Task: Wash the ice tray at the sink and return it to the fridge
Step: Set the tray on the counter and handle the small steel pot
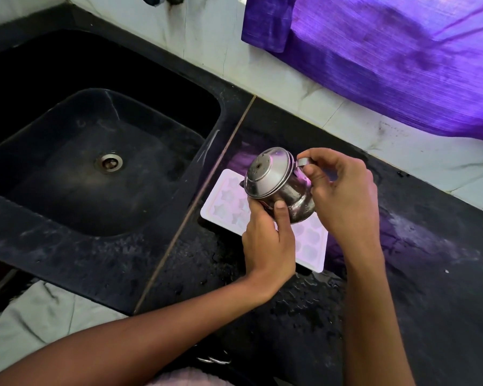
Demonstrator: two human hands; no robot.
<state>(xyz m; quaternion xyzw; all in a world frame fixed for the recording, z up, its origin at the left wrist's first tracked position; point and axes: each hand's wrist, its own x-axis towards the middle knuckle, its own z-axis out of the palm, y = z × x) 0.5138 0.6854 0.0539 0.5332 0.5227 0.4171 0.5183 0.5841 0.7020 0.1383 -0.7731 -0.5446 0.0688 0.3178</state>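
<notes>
One white ice tray (221, 203) flat on the black desk (430, 274), just right of the one sink (101, 168), long axis running away from the sink edge toward the near right. Directly above it, one steel pot (279, 185), tilted. Left hand (268, 243) clamped on its body, nearer the tray; right hand (343, 196) pinching its handle.

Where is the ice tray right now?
In the head view the ice tray lies flat on the black counter, just right of the sink, under the steel pot held by both hands.
</notes>
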